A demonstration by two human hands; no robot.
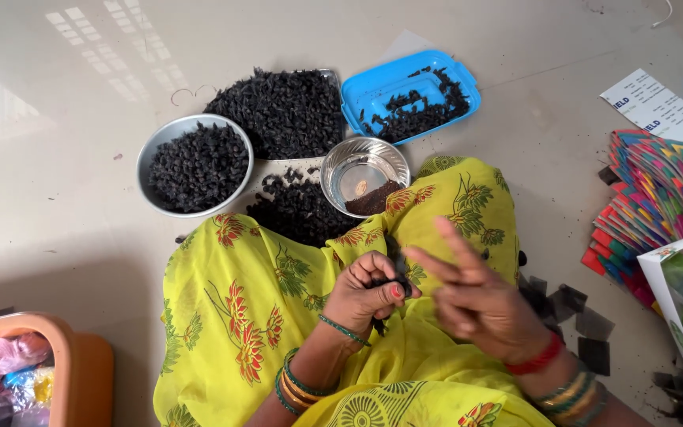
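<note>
Over the yellow floral cloth (278,316), the left hand (367,294) pinches a small black paper piece (399,278), fingers curled tight, while the right hand (476,304) hovers just beside it with fingers spread. That flimsy piece could slip and vanish among the matte, crumpled black bits heaped (298,213) near the shiny steel bowl (365,175).

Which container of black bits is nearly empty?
The small shiny steel bowl by the knee: mostly bare bottom. The grey round bowl is full; the blue plastic lid is partly covered.
</note>
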